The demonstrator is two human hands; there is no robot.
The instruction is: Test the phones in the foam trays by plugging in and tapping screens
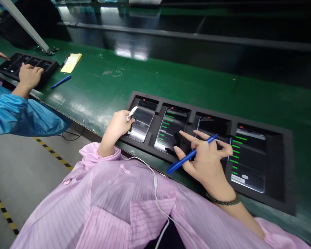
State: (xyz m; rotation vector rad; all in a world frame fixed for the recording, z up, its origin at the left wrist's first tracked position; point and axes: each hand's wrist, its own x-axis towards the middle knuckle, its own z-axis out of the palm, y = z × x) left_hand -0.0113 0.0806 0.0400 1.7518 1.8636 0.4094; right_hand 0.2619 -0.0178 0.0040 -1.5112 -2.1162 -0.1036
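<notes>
My left hand pinches a small white cable plug over the leftmost phone in a black tray. That phone's screen is mostly dark with grey bands. A blue pen is held across the fingers of my right hand, its index finger and thumb reaching toward the second phone, which shows green lines of text. Beneath this hand a third phone is partly hidden. The rightmost phone also displays green bars.
At the left, another person's hands work over a similar black tray. A blue pen and a yellow notepad lie on the green bench. A white cord runs across my pink striped garment.
</notes>
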